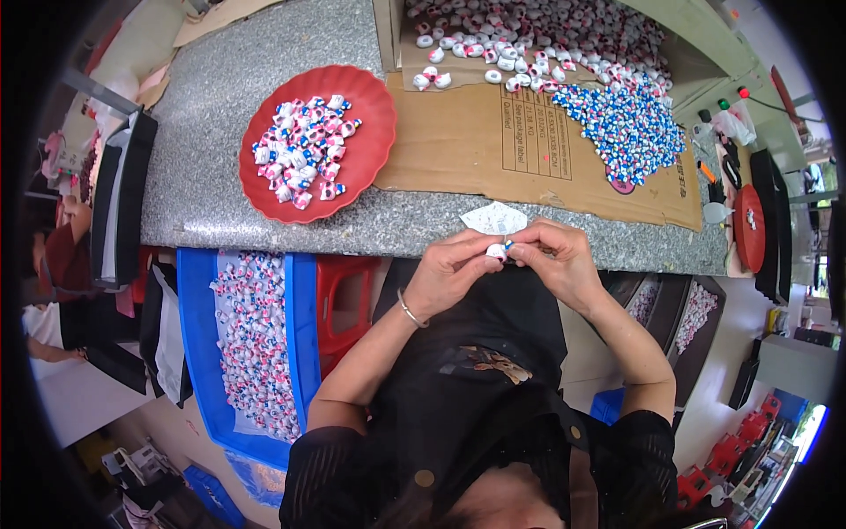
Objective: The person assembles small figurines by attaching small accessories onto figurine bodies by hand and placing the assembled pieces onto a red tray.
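Note:
At the counter's front edge, my left hand (451, 271) pinches a small white toy head (496, 251) between thumb and fingers. My right hand (557, 257) meets it there, its fingertips closed on a tiny blue-and-white toy body (508, 246) that touches the head. Just beyond my fingers stands a white paper piece (493, 218) with faint marks. On the left, a red scalloped plate (374, 132) bears many white, pink and blue figurines (300, 150). A heap of tiny blue-and-white bodies (630, 128) lies on flattened cardboard (441, 132) to the right.
White-and-pink heads (546, 44) fill an open box at the back. Left of my lap, a blue bin (301, 344) holds many pieces beside a red stool (342, 295). Dark trays (709, 317) sit at lower right. Another red plate (750, 242) is at the far right.

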Action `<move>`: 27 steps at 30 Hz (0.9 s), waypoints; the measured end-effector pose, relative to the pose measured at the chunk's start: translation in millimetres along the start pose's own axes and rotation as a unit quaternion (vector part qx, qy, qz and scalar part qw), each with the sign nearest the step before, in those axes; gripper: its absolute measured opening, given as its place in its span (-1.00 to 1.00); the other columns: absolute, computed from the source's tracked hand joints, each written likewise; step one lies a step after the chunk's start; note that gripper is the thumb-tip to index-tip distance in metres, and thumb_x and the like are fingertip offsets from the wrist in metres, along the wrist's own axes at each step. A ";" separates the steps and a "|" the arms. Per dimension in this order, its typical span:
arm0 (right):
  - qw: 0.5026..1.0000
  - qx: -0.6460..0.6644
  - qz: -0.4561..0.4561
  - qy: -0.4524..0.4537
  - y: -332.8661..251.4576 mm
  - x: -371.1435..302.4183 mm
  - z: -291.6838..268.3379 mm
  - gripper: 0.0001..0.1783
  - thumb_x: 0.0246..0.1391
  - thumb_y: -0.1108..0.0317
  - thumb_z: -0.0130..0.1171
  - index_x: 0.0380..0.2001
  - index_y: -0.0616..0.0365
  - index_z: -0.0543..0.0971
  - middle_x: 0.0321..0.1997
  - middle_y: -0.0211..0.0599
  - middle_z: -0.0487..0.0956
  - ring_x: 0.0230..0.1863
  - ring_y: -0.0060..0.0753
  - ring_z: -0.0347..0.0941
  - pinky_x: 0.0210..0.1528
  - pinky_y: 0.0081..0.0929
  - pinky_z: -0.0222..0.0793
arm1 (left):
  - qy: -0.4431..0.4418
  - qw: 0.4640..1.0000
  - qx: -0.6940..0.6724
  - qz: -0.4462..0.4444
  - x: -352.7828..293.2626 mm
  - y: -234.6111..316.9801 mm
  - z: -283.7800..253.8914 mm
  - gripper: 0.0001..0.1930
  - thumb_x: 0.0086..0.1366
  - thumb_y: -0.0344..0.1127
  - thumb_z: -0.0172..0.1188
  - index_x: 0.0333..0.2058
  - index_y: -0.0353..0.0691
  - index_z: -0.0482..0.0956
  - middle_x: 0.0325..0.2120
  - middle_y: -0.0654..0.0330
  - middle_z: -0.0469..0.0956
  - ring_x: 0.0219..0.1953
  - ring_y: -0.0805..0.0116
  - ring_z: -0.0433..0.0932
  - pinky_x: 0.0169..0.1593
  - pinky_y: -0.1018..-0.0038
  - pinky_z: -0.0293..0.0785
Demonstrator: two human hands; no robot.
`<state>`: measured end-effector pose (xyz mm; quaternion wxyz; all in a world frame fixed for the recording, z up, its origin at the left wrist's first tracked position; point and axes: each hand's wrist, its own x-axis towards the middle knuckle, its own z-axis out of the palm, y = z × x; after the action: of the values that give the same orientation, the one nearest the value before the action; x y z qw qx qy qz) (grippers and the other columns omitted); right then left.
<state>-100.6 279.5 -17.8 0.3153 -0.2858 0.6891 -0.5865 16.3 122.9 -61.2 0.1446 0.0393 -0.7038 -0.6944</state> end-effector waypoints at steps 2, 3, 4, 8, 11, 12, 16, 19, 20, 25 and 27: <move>0.991 -0.112 -0.073 -0.026 -16.5 0.1 1.6 -0.93 0.06 0.54 0.20 -0.36 0.26 0.62 -0.51 -0.37 0.54 -0.49 -0.61 0.47 -0.43 -0.65 0.36 | -0.071 0.988 -0.117 -0.077 5.2 7.6 -4.3 -0.75 0.29 -0.47 0.12 -0.06 -0.32 0.57 -0.35 0.18 0.55 -0.35 0.53 0.56 -0.26 0.61 0.51; 0.989 -0.118 -0.083 -0.026 -15.6 -1.9 2.4 -0.95 0.04 0.55 0.21 -0.39 0.26 0.61 -0.51 -0.33 0.54 -0.51 -0.57 0.48 -0.46 -0.62 0.35 | -0.075 0.990 -0.094 -0.079 3.5 10.9 -3.8 -0.75 0.36 -0.43 0.04 -0.06 -0.34 0.57 -0.38 0.20 0.56 -0.40 0.54 0.54 -0.29 0.63 0.49; 0.988 -0.121 -0.093 -0.014 -17.0 -2.1 3.1 -0.96 0.04 0.54 0.21 -0.40 0.27 0.61 -0.52 -0.33 0.53 -0.51 -0.57 0.47 -0.47 -0.61 0.35 | -0.068 0.986 -0.120 -0.089 4.6 12.8 -2.3 -0.75 0.36 -0.42 0.03 -0.06 -0.34 0.57 -0.38 0.21 0.56 -0.41 0.55 0.53 -0.29 0.63 0.48; 0.974 -0.154 -0.169 0.003 -15.0 -5.6 6.0 -0.94 0.02 0.50 0.23 -0.40 0.26 0.59 -0.52 -0.29 0.52 -0.48 -0.44 0.49 -0.46 -0.53 0.36 | -0.061 0.977 -0.175 -0.103 1.8 15.2 1.3 -0.74 0.37 -0.43 0.00 -0.04 -0.33 0.56 -0.35 0.21 0.55 -0.40 0.56 0.51 -0.29 0.64 0.47; 0.976 -0.151 -0.146 -0.052 -11.5 10.5 0.3 -0.86 0.06 0.44 0.21 -0.29 0.20 0.62 -0.46 -0.25 0.54 -0.36 -0.27 0.52 -0.30 -0.45 0.41 | -0.047 0.995 -0.049 -0.069 8.9 24.1 -11.8 -0.74 0.31 -0.48 0.06 -0.05 -0.29 0.56 -0.35 0.17 0.54 -0.38 0.49 0.53 -0.26 0.59 0.47; 0.969 -0.156 -0.181 -0.066 -7.7 20.8 -6.3 -0.81 0.10 0.41 0.18 -0.20 0.19 0.61 -0.36 -0.20 0.57 -0.33 -0.17 0.53 -0.23 -0.38 0.42 | -0.014 0.997 0.078 0.013 13.7 22.7 -24.7 -0.77 0.25 -0.50 0.13 -0.11 -0.32 0.57 -0.36 0.13 0.54 -0.33 0.39 0.54 -0.24 0.53 0.46; 0.870 -0.413 -0.208 0.171 30.6 67.4 -87.4 -0.76 0.02 0.54 0.14 -0.18 0.25 0.58 -0.19 -0.13 0.59 -0.19 -0.07 0.53 -0.15 -0.37 0.45 | 0.195 0.879 0.409 0.146 19.3 47.1 -100.1 -0.72 0.12 -0.57 0.17 -0.14 -0.33 0.52 -0.18 0.00 0.50 -0.12 0.07 0.50 -0.04 0.32 0.43; 0.800 -0.530 -0.243 0.143 42.0 102.4 -137.1 -0.69 -0.12 0.63 0.08 -0.23 0.28 0.59 -0.19 -0.08 0.57 -0.15 -0.04 0.50 -0.12 -0.31 0.44 | 0.298 0.768 0.550 0.140 33.3 65.7 -114.2 -0.56 0.09 -0.57 0.18 0.01 -0.30 0.45 -0.04 -0.06 0.41 0.05 -0.04 0.40 0.12 0.22 0.32; 0.772 -0.574 -0.249 0.116 42.5 111.2 -144.2 -0.68 -0.16 0.65 0.06 -0.25 0.29 0.59 -0.22 -0.07 0.56 -0.15 -0.05 0.49 -0.12 -0.30 0.43 | 0.283 0.787 0.525 0.157 40.3 64.8 -112.4 -0.57 0.08 -0.57 0.19 0.00 -0.30 0.46 -0.05 -0.06 0.41 0.04 -0.04 0.40 0.11 0.22 0.32; 0.719 -0.629 -0.289 0.064 35.6 119.6 -152.9 -0.84 -0.14 0.57 0.07 -0.39 0.24 0.50 -0.39 -0.14 0.43 -0.29 -0.11 0.41 -0.24 -0.25 0.35 | 0.160 0.861 0.442 0.196 101.6 39.9 -72.3 -0.74 0.06 -0.55 0.18 -0.21 -0.31 0.54 -0.20 0.03 0.48 -0.10 0.06 0.45 -0.01 0.29 0.40; 0.685 -0.662 -0.298 0.062 30.0 110.0 -146.4 -0.79 -0.16 0.61 0.04 -0.35 0.20 0.44 -0.36 -0.16 0.40 -0.34 -0.11 0.38 -0.28 -0.25 0.30 | 0.145 0.864 0.438 0.201 138.5 15.8 -55.8 -0.80 0.07 -0.55 0.17 -0.27 -0.30 0.54 -0.26 0.06 0.48 -0.15 0.06 0.46 -0.06 0.28 0.42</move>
<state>-284.2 291.9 -41.8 -0.1906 -0.5739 0.7944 -0.0576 -99.2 34.0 -25.2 0.3491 0.0561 -0.8993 -0.2574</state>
